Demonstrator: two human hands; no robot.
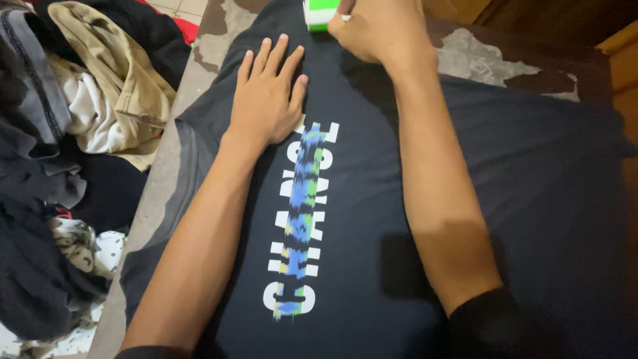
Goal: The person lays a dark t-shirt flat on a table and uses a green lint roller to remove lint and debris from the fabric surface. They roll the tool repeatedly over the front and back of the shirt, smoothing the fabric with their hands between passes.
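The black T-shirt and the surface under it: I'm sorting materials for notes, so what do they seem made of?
The black T-shirt looks like soft matte knit fabric, likely cotton: it drapes and creases under the flat left hand. Its print seems a flat ink layer. The surface looks like worn brown coating flaking to grey, perhaps cement.

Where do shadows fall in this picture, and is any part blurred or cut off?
Head view: the right forearm casts a soft shadow on the black shirt; the green-and-white object under the right hand is cropped by the top edge; the rest looks fairly sharp.
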